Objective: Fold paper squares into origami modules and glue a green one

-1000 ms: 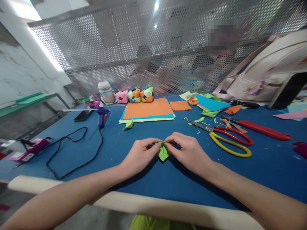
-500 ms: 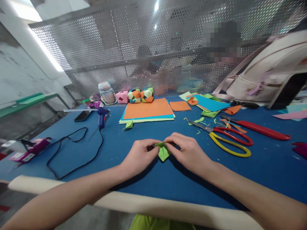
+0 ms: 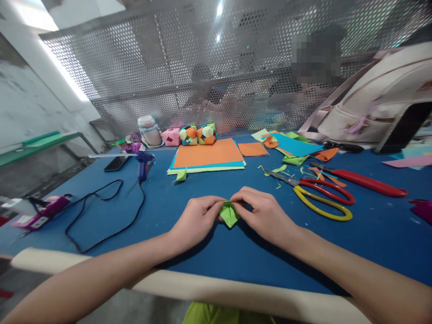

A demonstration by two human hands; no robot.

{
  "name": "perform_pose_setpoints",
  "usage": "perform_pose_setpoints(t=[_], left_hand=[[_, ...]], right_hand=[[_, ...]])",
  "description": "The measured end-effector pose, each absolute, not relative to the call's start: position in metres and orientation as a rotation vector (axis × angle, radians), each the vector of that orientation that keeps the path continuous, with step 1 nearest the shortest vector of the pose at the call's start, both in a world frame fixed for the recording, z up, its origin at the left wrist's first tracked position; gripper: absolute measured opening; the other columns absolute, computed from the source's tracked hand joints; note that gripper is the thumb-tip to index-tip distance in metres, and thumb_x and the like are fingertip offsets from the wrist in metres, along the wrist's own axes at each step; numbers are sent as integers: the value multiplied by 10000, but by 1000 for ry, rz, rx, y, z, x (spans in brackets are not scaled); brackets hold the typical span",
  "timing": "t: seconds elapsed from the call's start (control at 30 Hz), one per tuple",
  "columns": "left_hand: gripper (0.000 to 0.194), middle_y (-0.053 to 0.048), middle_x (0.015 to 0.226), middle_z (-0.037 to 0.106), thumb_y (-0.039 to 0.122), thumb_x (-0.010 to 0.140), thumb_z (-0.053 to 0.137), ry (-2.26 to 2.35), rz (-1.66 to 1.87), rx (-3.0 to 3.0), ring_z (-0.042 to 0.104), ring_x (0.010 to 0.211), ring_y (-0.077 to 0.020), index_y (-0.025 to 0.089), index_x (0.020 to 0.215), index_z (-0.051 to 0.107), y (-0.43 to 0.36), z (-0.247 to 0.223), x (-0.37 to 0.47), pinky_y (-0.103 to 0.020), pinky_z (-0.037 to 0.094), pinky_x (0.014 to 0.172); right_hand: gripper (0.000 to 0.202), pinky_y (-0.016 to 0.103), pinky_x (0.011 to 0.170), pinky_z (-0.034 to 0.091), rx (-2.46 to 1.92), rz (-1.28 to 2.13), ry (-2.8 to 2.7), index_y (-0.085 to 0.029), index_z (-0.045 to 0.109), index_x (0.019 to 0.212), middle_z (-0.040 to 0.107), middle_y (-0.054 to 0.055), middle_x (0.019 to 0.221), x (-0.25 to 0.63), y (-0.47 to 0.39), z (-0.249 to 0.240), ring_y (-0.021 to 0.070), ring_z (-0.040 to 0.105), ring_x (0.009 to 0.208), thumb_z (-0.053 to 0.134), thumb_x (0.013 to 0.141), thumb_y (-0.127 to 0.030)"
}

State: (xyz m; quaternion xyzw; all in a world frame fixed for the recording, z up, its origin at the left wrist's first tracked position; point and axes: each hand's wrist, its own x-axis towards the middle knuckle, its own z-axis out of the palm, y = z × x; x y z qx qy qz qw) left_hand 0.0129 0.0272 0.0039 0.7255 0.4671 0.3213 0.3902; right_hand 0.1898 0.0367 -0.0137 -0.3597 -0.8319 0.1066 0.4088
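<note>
A small piece of folded green paper point(image 3: 230, 215) is pinched between both hands just above the blue table point(image 3: 209, 252). My left hand point(image 3: 197, 218) grips its left corner with thumb and fingers. On the opposite corner, my right hand point(image 3: 261, 211) is closed in the same way. The paper has a diamond-like lower part pointing toward me, with a crease down its middle. Fingertips behind the paper are partly hidden. Beyond the hands lies another folded green paper piece point(image 3: 181, 175), close to a stack of orange, blue and pale green sheets point(image 3: 209, 153).
Right of my hands lie scissors point(image 3: 322, 213) and a red-handled cutter point(image 3: 369, 182), beside paper scraps. On the left are a glue gun point(image 3: 143, 166), its looping black cord and a phone point(image 3: 116, 163). Paper balls point(image 3: 206, 134), a bottle point(image 3: 150, 131) and a backpack point(image 3: 367, 108) stand along the mesh panel.
The top edge of the green paper now looks flatter, and more of its left side shows as my left fingers have shifted slightly. Both hands stay in place.
</note>
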Motion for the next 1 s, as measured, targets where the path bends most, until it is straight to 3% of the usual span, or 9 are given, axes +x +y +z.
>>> perform_pose_setpoints(t=[0.57, 1.0], left_hand=[[239, -18, 786, 727, 183, 833, 509, 1257, 840, 2109, 616, 674, -123, 180, 906, 736, 25, 5, 10, -206, 426, 632], [241, -30, 763, 711, 240, 828, 507, 1306, 945, 2008, 606, 687, -133, 147, 854, 727, 27, 4, 9, -210, 431, 623]], right_hand=[[162, 222, 581, 428, -815, 270, -2125, -149, 659, 801, 649, 31, 704, 191, 36, -17, 115, 574, 616, 523, 881, -184], [163, 233, 632, 471, -948, 306, -2094, -166, 693, 833, 720, 39, 780, 194, 36, -6, 141, 647, 670, 537, 861, -204]])
